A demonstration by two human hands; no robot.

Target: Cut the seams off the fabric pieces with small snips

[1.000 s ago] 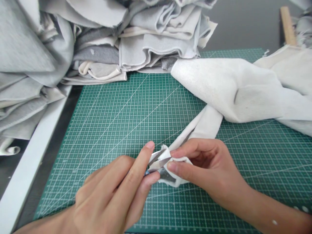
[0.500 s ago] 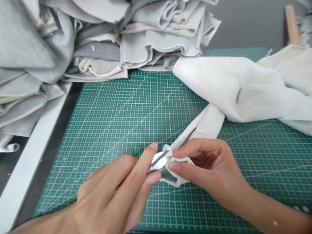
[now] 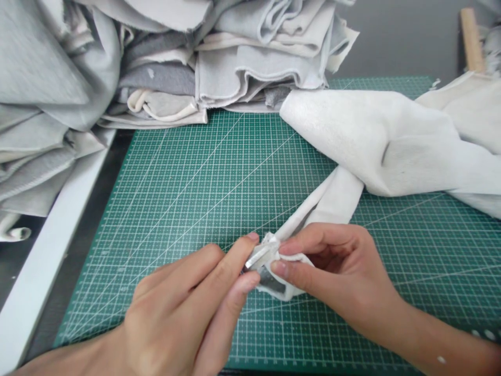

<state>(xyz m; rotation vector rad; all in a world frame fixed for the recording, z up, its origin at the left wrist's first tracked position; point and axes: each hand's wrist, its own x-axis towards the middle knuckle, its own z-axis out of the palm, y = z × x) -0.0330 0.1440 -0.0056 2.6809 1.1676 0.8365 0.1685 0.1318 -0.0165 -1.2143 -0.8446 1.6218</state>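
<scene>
Head view, looking down on a green cutting mat [image 3: 176, 209] marked with a fine white grid. Low in the frame, left hand [image 3: 172, 308] curled around small scissors [image 3: 256, 257], firmly clamped, handles hidden behind the fingers [image 3: 252, 237]. Only 1 bright blade showing, lying across the cloth; the other possibly tucked under the fold, so no telling how far apart the blades stand. Just beside, right hand [image 3: 332, 266] pinching the tip of a white strip [image 3: 324, 206], thumb and index pads [image 3: 291, 249] pressed together on the fold, remaining fingers curled loosely in the air.

Step in hand, by the look of it: a cut at the folded tip of the strip, blades already at the cloth. What the moment seems to call for: steady tension from the right pinch, with the blades kept square to the fold.

Strip thick, soft and fleece-like, pale on the outside, with a darker grey patch showing inside the fold and a few ragged threads at the tip. Position: lower middle of the mat, running up and to the right into a big white bunch [image 3: 368, 141]. Farther off, a heap of grey offcuts [image 3: 250, 68] along the mat's far edge and left side, a white rail [image 3: 43, 250] at left, and a wooden strip [image 3: 472, 39] at upper right.
</scene>
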